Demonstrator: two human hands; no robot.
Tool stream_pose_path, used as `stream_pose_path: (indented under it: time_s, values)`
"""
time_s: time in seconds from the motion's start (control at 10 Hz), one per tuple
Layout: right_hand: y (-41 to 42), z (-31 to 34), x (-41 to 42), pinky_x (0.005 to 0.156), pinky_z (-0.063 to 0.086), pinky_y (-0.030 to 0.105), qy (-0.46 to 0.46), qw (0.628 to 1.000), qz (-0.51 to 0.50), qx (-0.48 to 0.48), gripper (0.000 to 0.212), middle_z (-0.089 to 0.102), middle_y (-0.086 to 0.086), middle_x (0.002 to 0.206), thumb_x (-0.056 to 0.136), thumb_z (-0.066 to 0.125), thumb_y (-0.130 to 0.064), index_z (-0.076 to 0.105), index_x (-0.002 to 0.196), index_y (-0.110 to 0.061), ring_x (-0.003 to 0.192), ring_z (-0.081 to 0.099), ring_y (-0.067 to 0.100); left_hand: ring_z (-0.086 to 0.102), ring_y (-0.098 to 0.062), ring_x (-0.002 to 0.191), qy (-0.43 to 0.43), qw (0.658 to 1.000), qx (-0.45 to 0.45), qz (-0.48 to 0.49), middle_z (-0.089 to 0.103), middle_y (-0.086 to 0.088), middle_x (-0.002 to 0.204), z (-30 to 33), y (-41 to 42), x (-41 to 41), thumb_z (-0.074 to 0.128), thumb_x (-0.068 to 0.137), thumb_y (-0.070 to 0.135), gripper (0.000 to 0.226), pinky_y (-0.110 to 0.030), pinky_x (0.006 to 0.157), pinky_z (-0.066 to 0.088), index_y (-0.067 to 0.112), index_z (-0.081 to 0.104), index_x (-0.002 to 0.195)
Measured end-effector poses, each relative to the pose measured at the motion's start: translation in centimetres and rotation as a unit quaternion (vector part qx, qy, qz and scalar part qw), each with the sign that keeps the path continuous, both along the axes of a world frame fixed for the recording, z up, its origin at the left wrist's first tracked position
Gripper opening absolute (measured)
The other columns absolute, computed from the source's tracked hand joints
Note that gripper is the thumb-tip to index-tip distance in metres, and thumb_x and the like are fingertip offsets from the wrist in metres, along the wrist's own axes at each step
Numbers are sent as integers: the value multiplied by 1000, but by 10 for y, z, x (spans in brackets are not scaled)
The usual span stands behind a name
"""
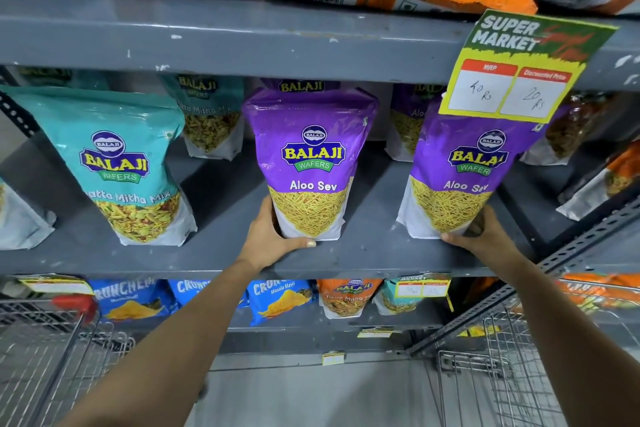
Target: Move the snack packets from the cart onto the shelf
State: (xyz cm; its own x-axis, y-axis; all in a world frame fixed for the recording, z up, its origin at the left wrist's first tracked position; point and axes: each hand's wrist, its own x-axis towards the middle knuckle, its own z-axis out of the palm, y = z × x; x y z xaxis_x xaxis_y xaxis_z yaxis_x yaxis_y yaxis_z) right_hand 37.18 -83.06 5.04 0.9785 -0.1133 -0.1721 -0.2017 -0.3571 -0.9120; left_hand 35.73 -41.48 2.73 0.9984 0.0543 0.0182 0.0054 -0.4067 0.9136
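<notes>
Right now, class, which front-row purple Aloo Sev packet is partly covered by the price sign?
The right Aloo Sev packet, under the price sign; the centre packet is uncovered.

At my twelve o'clock stands a grey painted metal rack point(242, 42) with chipped paint. At five o'clock a perforated grey steel brace point(512, 295) slants. Below me is pale smooth floor point(311, 395).
</notes>
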Motion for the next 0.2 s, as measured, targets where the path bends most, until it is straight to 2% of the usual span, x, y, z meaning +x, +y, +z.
stream_pose_path:
  time_s: [0.1,0.2]
  values:
    - [20,6,-26,105,40,38,-70,991,-83,-73,105,43,5,153,68,88,-18,24,151,-18,136,43,21,50,23,102,-12,999,-31,12,49,39,118,4,1,-5,90,41,55,112,0,78,40,42,30,134]
    - [52,14,-68,97,47,38,-161,960,-202,-104,94,38,10,155,77,81,-31,26,152,-13,141,40,27,52,3,114,-44,991,-57,112,55,18,126,1,1,-25,85,44,59,115,-16,95,40,25,35,142]
